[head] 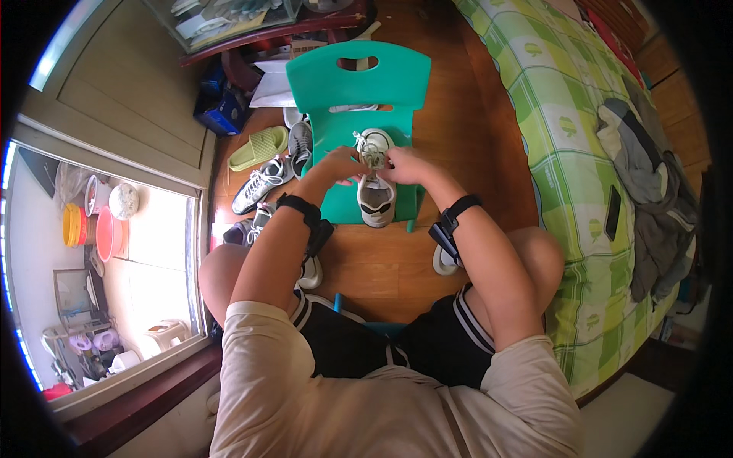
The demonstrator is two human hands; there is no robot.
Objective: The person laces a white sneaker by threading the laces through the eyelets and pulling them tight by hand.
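Note:
A white lace-up shoe (376, 197) rests on the seat of a green plastic chair (338, 206), its heel towards me and its toe towards the backrest. My left hand (346, 165) is at the left side of the shoe's laces (373, 156), with fingers bent near the tongue. From the right, my right hand (403, 165) touches the lace area with thumb and fingertips together. The laces lie loosely bunched over the front, with an end sticking out at the upper left. Whether either hand pinches a lace is too small to tell.
Left of the chair, several sneakers (257, 184) and a green slipper (259, 147) lie on the wooden floor. A bed (567, 189) with a green checked cover stands at the right, bearing a phone (613, 213) and clothes (658, 189). A blue box (222, 109) sits behind the slipper.

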